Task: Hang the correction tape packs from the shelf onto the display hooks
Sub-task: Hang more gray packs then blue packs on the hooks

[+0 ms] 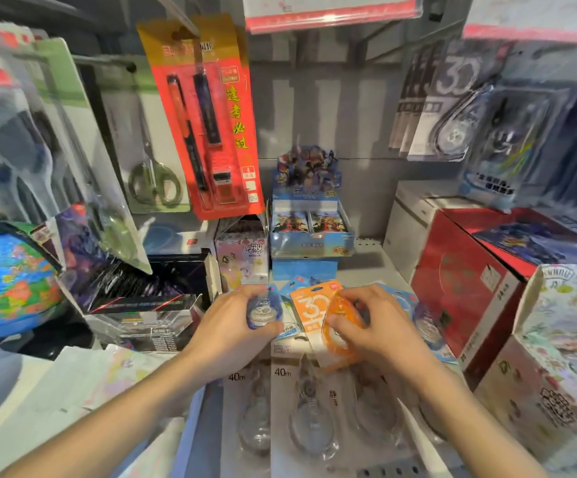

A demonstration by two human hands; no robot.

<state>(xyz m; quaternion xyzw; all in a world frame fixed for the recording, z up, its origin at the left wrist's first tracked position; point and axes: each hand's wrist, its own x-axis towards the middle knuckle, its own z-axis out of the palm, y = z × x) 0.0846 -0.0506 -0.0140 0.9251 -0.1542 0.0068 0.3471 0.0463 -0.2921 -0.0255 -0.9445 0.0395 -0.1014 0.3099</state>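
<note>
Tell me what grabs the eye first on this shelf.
The tall red pen pack hanging at upper centre stands out most, with the bright blue globe at far left. Low in the middle, the right hand grips an orange correction tape pack while the left hand holds a blue one.

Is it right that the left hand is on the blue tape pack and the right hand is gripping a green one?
Not quite. The head view shows the right hand gripping an orange tape pack, not green. The left hand is on the blue tape pack, as you said.
</note>
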